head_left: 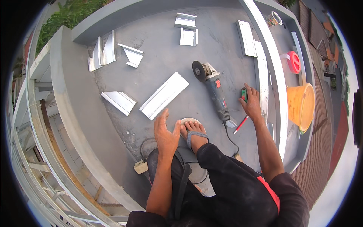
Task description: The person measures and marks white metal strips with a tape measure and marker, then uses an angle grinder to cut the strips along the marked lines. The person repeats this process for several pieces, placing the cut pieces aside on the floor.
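My left hand [166, 134] is open and empty, its fingers pointing at the near end of a white metal channel piece [165, 95] on the grey floor. To the right, my right hand [252, 102] closes around a small green and black tape measure [244, 95], thumb and fingers on either side of it. Just below that hand lies a red marker or pencil [241, 125] with a white tip. Between my hands an angle grinder [217, 92] rests on its side, its dark disc [199, 71] at the far end and its cord running back toward my foot.
Cut channel pieces [118, 102] lie about the floor. A long white beam [274, 72] crosses at right, before an orange bucket [300, 107] and a red-lidded container [293, 62]. A low wall [81, 106] bounds the left. A socket block [141, 167] and cables lie by my legs.
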### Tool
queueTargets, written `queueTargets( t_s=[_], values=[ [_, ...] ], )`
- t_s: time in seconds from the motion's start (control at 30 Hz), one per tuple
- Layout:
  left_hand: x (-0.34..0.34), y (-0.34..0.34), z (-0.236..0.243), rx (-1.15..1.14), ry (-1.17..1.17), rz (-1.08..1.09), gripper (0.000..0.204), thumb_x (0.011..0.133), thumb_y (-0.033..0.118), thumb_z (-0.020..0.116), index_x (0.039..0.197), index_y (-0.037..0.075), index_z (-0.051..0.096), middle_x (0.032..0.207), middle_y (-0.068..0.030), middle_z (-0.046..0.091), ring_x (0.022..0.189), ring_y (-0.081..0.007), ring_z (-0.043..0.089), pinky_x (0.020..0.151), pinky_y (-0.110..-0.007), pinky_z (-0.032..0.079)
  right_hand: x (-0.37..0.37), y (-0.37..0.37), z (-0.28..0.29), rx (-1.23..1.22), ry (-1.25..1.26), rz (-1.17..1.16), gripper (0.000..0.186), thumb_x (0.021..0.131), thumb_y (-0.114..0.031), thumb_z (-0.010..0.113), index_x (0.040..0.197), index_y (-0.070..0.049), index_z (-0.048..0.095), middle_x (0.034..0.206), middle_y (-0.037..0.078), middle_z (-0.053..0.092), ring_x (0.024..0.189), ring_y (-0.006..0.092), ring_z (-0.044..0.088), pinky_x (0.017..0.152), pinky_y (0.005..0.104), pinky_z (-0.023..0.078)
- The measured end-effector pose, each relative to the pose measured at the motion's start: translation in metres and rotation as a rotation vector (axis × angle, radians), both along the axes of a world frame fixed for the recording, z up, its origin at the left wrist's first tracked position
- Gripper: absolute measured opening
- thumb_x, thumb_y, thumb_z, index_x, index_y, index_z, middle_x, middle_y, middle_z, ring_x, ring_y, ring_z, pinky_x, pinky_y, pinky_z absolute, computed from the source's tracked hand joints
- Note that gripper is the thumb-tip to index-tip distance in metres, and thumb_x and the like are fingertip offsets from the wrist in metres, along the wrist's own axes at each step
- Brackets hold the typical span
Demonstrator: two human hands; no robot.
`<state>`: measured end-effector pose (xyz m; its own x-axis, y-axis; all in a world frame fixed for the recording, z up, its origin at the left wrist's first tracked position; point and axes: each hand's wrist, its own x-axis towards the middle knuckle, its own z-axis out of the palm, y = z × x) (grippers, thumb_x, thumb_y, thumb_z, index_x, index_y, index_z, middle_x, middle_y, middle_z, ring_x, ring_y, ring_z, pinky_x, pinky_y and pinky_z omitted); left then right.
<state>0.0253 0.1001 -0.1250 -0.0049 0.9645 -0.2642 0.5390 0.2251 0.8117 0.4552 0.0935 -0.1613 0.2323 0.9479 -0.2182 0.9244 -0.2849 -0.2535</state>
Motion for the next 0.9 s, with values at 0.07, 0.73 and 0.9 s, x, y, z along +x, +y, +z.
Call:
queueTargets(
  t_s=[0.07, 0.73, 0.9],
  values=[
    [0.013, -0.015, 0.006, -0.195, -0.268, -0.004, 0.061, 0.102, 0.022, 0.085, 0.152, -0.003, 0.061, 0.132, -0.0195, 0.073, 0.123, -0.0303, 0.071, 0.107, -0.043, 0.058, -0.032, 0.012, 0.024, 0.098, 0.167, -0.124, 0.087, 0.088, -0.021, 0.092, 0.164, -0.006, 0.051, 0.154, 0.022, 0.060, 0.146, 0.0404, 0.055, 0.122, 0.0493, 0.049],
    [0.016, -0.026, 0.008, -0.642, -0.727, 0.029, 0.023, 0.100, 0.015, 0.087, 0.114, 0.001, 0.076, 0.111, -0.0087, 0.078, 0.097, -0.0125, 0.073, 0.080, -0.028, 0.058, -0.173, -0.006, 0.082, -0.235, 0.714, 0.403, 0.088, 0.074, -0.056, 0.098, 0.143, -0.010, 0.068, 0.129, 0.017, 0.075, 0.123, 0.0433, 0.068, 0.107, 0.0533, 0.055],
    [-0.005, -0.029, -0.006, -0.682, -0.944, -0.071, 0.014, 0.100, 0.011, 0.084, 0.100, 0.006, 0.071, 0.113, -0.0067, 0.073, 0.089, -0.0120, 0.067, 0.076, -0.029, 0.055, -0.164, -0.007, 0.100, -0.419, 0.801, 0.401, 0.092, 0.079, -0.053, 0.097, 0.153, -0.012, 0.063, 0.133, 0.019, 0.074, 0.128, 0.0435, 0.068, 0.113, 0.0523, 0.052]
  ],
)
